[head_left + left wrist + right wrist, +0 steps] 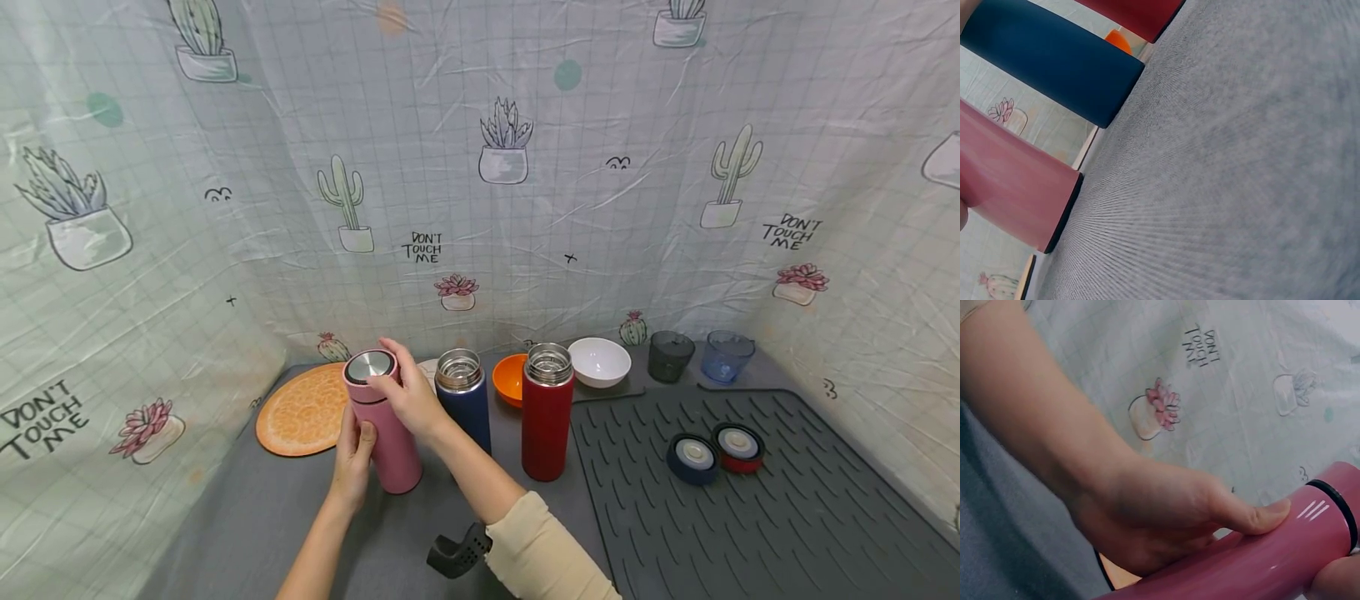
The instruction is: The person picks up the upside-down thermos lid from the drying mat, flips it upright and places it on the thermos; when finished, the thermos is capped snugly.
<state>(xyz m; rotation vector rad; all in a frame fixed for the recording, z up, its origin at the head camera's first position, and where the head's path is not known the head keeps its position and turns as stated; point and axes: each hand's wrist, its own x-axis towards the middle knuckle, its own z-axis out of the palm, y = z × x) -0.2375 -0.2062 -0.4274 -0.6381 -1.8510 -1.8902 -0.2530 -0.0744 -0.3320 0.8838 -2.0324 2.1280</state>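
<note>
A pink thermos stands on the grey table, its lid with a silver disc on top in place. My left hand grips its body from the left, the thumb along the near side in the right wrist view, where that hand shows large. Up at the top, my right hand holds the pink lid between thumb and fingers. Just right stand a navy thermos, partly behind my right forearm, and a red thermos, both lidless. The left wrist view shows the pink thermos's base on the cloth.
A dark ribbed mat at right bears a navy lid and a red lid. Along the back are an orange bowl, a white bowl and two cups, one grey, one blue. A round orange-patterned board lies left.
</note>
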